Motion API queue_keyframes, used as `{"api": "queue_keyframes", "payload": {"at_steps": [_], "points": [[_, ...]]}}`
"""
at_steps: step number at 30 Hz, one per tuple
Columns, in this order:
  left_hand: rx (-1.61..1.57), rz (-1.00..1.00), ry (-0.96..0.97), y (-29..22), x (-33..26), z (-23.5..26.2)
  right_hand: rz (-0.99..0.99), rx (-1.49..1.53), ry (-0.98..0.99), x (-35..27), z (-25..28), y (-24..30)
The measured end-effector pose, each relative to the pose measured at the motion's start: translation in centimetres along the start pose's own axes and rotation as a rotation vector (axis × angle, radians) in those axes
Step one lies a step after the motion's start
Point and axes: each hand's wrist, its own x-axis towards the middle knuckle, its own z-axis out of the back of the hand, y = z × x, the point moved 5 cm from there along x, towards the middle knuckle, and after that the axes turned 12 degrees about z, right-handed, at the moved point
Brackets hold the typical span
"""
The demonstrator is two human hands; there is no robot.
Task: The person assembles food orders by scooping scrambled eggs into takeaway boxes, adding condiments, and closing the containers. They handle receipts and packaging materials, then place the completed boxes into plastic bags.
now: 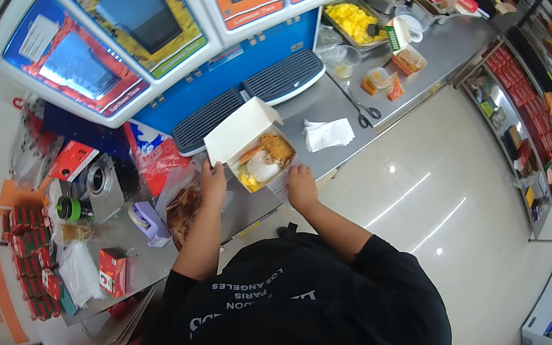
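Note:
An open white cardboard food box (235, 132) sits on the metal counter in front of me, its lid folded back to the left. Inside lie a golden fried piece (277, 146), a white mound (262, 169) that looks like rice or egg, and yellow bits (248, 181) at the near corner. My left hand (213, 180) grips the box's left side, fingers closed against its wall. On the opposite side, my right hand (301, 187) has its fingers curled at the box's right edge. Some fingertips of both hands are hidden.
Behind the box stands a drink dispenser (230, 54) with ridged drip trays (284, 74). White napkins (328, 134), black scissors (363, 111) and a metal tray (328, 21) of yellow food lie to the right. A plastic bag (182, 211) and purple tape dispenser (149, 224) are at left.

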Motion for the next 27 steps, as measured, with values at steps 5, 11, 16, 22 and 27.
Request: {"api": "queue_keyframes", "payload": {"at_steps": [5, 11, 16, 22, 27], "points": [[-0.089, -0.017, 0.048, 0.9, 1.3, 0.4, -0.001, 0.007, 0.231, 1.1, 0.2, 1.3], [-0.095, 0.062, 0.100, 0.3, 2.1, 0.4, -0.136, 0.504, 0.197, 0.9, -2.0, -1.7], [-0.082, 0.092, 0.094, 1.5, 2.4, 2.8, 0.041, 0.885, 0.563, -2.2, 9.2, -1.9], [0.059, -0.110, 0.047, 0.2, 1.5, 3.7, -0.050, 1.787, 0.282, -5.0, 15.8, -6.5], [0.363, -0.364, 0.092, 0.7, -2.3, 2.1, 0.034, 2.143, 0.235, -2.2, 13.0, -10.9]]}}
